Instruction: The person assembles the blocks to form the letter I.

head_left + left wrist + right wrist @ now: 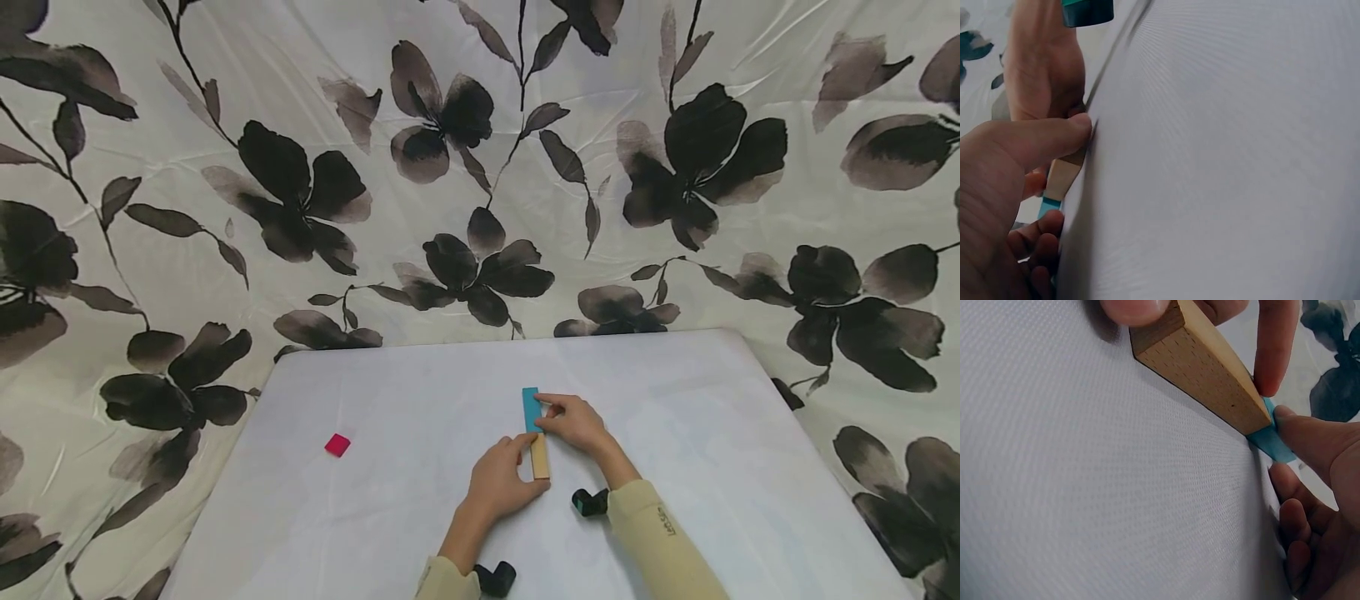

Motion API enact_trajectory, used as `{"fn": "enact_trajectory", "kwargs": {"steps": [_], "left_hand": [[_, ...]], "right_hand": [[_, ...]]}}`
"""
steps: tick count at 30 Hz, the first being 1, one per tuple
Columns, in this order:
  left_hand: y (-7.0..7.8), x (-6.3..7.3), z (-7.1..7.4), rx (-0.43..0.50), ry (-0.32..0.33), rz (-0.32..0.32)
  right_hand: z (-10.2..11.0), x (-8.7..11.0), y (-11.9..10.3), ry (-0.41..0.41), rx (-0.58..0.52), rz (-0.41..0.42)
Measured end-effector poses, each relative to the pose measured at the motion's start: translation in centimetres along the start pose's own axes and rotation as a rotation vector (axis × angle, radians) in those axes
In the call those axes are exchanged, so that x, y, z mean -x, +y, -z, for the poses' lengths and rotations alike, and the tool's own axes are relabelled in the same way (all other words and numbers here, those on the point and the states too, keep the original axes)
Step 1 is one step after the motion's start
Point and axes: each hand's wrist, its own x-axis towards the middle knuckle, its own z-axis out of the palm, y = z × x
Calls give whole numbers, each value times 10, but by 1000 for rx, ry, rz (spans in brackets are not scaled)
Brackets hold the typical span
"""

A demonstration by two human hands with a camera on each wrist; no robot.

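Contact looked made as the left hand [497, 481] pinched the wooden block [540, 458] by its ends and the right hand [576, 422] gripped the blue block [531, 409] just beyond, while the red block [337, 445], well left of both hands, lay untouched outside that row!

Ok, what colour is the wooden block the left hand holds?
The wooden block is light tan with small dark flecks, clearest in the right wrist view.

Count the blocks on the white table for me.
3: a red block left on the table, a blue block at the right hand, a wooden block at the left hand. Hands could hide more.
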Motion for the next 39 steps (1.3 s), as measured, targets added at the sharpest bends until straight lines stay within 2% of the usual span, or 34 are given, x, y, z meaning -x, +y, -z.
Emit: {"fn": "enact_trajectory", "kwargs": {"steps": [9, 15, 29, 39], "left_hand": [[-2, -2, 1, 34, 34, 30], [-2, 0, 1, 40, 29, 35], [-2, -2, -1, 36, 13, 26], [-2, 0, 0, 53, 26, 9]], "right_hand": [[2, -3, -3, -8, 13, 17], [0, -4, 0, -7, 7, 15], [1, -1, 1, 13, 6, 12], [1, 1, 1, 5, -12, 14]]}}
